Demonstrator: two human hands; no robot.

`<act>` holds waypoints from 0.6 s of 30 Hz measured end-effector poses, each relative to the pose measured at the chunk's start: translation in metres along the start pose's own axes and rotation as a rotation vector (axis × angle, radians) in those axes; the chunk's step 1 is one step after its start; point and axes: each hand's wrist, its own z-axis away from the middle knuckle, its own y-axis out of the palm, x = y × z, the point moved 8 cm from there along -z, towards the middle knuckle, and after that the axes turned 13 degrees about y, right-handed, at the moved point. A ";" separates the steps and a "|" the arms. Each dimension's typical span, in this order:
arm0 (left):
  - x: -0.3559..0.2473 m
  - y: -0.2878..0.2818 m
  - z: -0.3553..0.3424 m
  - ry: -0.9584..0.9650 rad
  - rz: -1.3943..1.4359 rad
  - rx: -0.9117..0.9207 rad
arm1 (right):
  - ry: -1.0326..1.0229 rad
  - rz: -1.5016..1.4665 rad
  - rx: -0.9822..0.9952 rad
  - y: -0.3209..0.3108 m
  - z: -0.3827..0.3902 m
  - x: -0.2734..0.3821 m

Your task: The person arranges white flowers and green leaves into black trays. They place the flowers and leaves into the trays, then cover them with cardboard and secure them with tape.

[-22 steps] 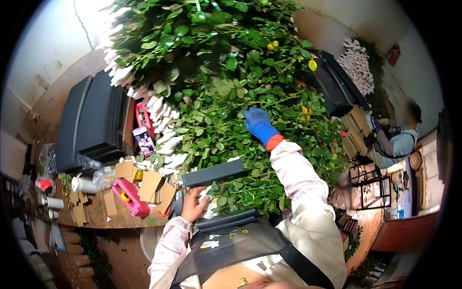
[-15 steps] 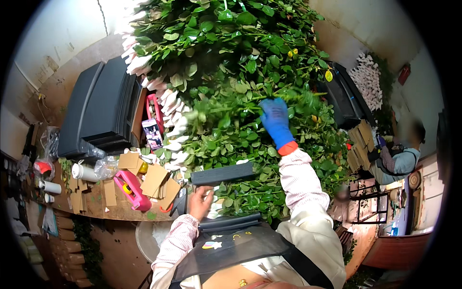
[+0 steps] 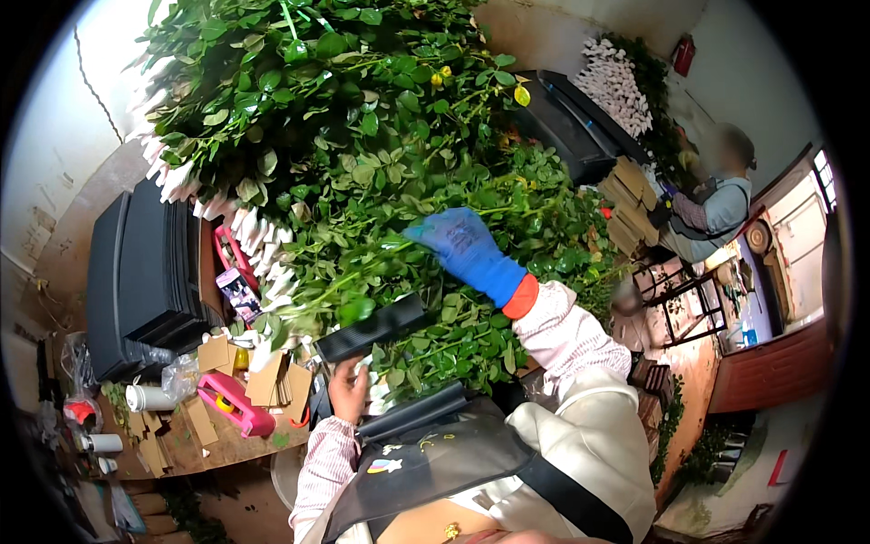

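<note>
My right hand [image 3: 464,252], in a blue glove with an orange cuff, is closed around a leafy green rose stem [image 3: 358,267] above the pile. My bare left hand [image 3: 348,392] is low at the near left, fingers partly bent and apart. Its fingertips reach the lower left edge of a black ribbed strip [image 3: 372,328]; I see no clear grip on it. The strip lies tilted over leafy rose stems [image 3: 453,358]. Along the left side of the greenery run flower heads in white sleeves [image 3: 249,240]. Leaves hide what lies beneath.
Stacked black sheets [image 3: 159,267] stand left, beside a phone [image 3: 237,295]. Cardboard pieces [image 3: 267,379], a pink tape dispenser [image 3: 236,403] and a white cup [image 3: 149,397] lie on the table [image 3: 213,453]. A person [image 3: 716,213] works at the right near more black sheets [image 3: 580,127].
My right hand has swung left and nearer, bringing the stem across the pile. The whole view has turned, with more of the room's right side showing. My left hand stays by the black strip.
</note>
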 end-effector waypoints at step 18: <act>-0.020 -0.005 -0.002 0.011 -0.044 0.051 | 0.220 0.231 0.334 0.094 0.159 -0.064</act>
